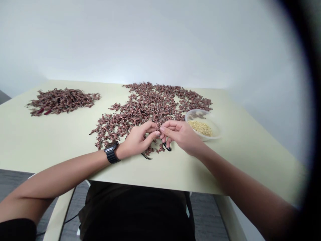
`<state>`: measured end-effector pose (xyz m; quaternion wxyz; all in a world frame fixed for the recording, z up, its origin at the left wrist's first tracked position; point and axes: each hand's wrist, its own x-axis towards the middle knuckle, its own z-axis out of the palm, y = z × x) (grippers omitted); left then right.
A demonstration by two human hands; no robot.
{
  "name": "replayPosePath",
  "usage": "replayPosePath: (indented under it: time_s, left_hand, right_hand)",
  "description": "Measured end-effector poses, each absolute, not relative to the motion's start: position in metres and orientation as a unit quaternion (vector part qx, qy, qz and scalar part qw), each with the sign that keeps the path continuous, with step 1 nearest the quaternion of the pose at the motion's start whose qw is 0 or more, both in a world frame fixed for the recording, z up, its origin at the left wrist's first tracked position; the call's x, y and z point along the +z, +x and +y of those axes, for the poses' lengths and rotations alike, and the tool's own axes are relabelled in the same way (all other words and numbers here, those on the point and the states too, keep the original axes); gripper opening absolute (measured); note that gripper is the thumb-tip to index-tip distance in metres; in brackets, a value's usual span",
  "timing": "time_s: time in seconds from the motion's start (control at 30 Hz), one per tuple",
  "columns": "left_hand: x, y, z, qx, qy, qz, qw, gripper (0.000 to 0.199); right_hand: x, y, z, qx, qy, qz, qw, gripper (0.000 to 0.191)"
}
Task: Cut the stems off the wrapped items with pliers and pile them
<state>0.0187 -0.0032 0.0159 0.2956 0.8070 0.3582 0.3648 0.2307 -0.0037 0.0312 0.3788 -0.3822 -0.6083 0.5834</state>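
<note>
My left hand (139,138), with a dark watch (111,152) on its wrist, is closed with thumb and forefinger pinched. My right hand (181,135) is closed the same way, its fingertips meeting those of the left. Whatever lies between the fingertips is too small and hidden to make out. Both hands are at the near edge of a wide spread of small reddish-brown pieces (150,103). Under the hands a black-handled tool (166,146) shows in part, and a thin dark curved piece (146,156) lies beside it.
A clear round bowl (215,134) holding small golden bits (200,128) stands right of the spread. A separate pile of similar brown pieces (62,101) lies at the left, with dark red items (47,111) at its front. The pale table (82,134) meets a white wall behind.
</note>
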Motion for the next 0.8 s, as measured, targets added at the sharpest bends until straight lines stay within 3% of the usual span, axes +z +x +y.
replayPosePath:
  time_s: [0.27, 0.67, 0.8]
  left_hand:
    - [0.0153, 0.0177, -0.0038, 0.362, 0.809, 0.359, 0.291, 0.021]
    - [0.0143, 0.0152, -0.0023, 0.351, 0.828, 0.349, 0.265, 0.020]
    - [0.0160, 0.0130, -0.0004, 0.334, 0.841, 0.336, 0.260, 0.020]
  right_hand:
    - [0.0270, 0.2251, -0.0078, 0.457, -0.406, -0.668, 0.424, 0.026]
    - [0.0282, 0.2283, -0.0095, 0.413, -0.424, -0.706, 0.388, 0.020]
    - [0.0302, 0.2307, -0.0122, 0.295, -0.431, -0.766, 0.375, 0.017]
